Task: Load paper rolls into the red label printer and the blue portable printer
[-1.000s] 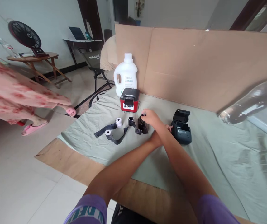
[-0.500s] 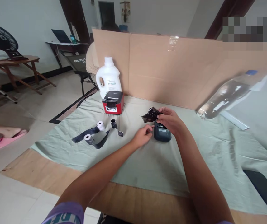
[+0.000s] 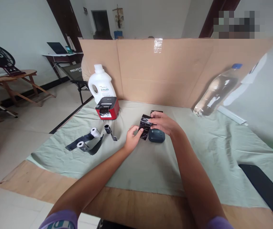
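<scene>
A roll of black, pale-lined tape or labels (image 3: pixel 145 123) is held above the cloth between my two hands. My left hand (image 3: pixel 132 137) pinches the lower end of its hanging strip between thumb and fingers. The fingers of my right hand (image 3: pixel 163 122) are closed on the upper right side of the roll. Just below my right hand, a small dark device with rounded corners (image 3: pixel 156 136) rests on the cloth, partly covered by the hand. Behind those fingers a dark flat edge (image 3: pixel 157 112) shows; I cannot tell whether it belongs to the device.
To the left lie two white-cored rolls (image 3: pixel 94 132) with dark strips unwound, and a small black roll (image 3: pixel 107 128). A red and black printer (image 3: pixel 114 109) stands before a white jug (image 3: pixel 104 84). Cardboard (image 3: pixel 138 73) closes the back; a plastic bottle (image 3: pixel 219 90) leans right. A black phone-like slab (image 3: pixel 262 187) lies nearer.
My left hand has come up from beside the dark device and taken the strip's end. The roll has turned, its strip now hanging towards me. The view has shifted slightly.
</scene>
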